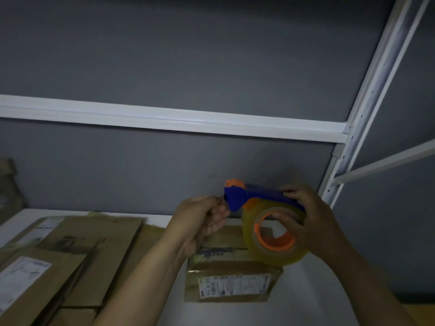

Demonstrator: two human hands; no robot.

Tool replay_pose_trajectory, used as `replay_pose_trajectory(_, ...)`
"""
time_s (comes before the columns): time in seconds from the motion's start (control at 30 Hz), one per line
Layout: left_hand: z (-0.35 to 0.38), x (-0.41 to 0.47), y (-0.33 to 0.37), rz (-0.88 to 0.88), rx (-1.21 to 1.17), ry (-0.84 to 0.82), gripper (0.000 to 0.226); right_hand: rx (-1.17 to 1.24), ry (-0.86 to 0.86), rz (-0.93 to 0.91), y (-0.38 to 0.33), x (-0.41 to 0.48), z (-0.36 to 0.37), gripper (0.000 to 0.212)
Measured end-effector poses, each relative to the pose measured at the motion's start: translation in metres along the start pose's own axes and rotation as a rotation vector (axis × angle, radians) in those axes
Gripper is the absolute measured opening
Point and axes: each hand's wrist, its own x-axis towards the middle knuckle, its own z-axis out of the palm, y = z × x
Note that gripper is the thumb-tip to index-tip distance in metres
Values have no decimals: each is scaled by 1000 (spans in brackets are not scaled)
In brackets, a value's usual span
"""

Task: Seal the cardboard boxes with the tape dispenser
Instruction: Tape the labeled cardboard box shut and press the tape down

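Tape dispenser held up over the small box. R hand curled round roll & frame, thumb thru the core. L hand pinching the tape end at the blue head; clear film, barely shows. No fresh strip down yet, I reckon. Flat cartons at left untouched.

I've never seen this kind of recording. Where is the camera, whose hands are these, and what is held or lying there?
There is no machine here: a person wears one camera on the head, looking forward and down. The right hand grips a blue and orange tape dispenser loaded with a roll of clear tape. The left hand has its fingers curled at the dispenser's front; whether it pinches the tape end is too dim to tell. Below, on a white surface, sits a small cardboard box with a label; flat cardboard pieces lie to its left.
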Motion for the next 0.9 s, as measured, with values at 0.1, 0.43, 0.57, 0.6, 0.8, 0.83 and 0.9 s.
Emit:
replay_pose_trajectory(0.1, -5, -3, -7, -18, -32, 30, 21, -30, 17, -65, 1, -4, 3, 37)
replay_pose_trajectory(0.43, -23, 11, -26, -9, -161, 66, 23, -35, -355, -4, -16, 21, -1, 38)
replay_pose_trajectory(0.57, -24, 10, -24, 13, -153, 22, 25, 101, -558, 91, -23, 35, -1, 60)
replay_pose_trajectory(0.6, -24, 9, -25, 20, -133, 6, 24, 110, -580, 84, -22, 37, 0, 59)
replay_pose_trajectory(0.8, -28, 11, -27, 80, -41, 0, 29, 91, -443, 28, -18, 42, -8, 33)
replay_pose_trajectory(0.83, -28, 12, -26, 94, -16, 11, 30, 60, -431, -3, -18, 43, -11, 33)
replay_pose_trajectory(0.9, -27, 14, -26, 101, 15, 27, 31, 8, -416, -42, -18, 45, -16, 34)
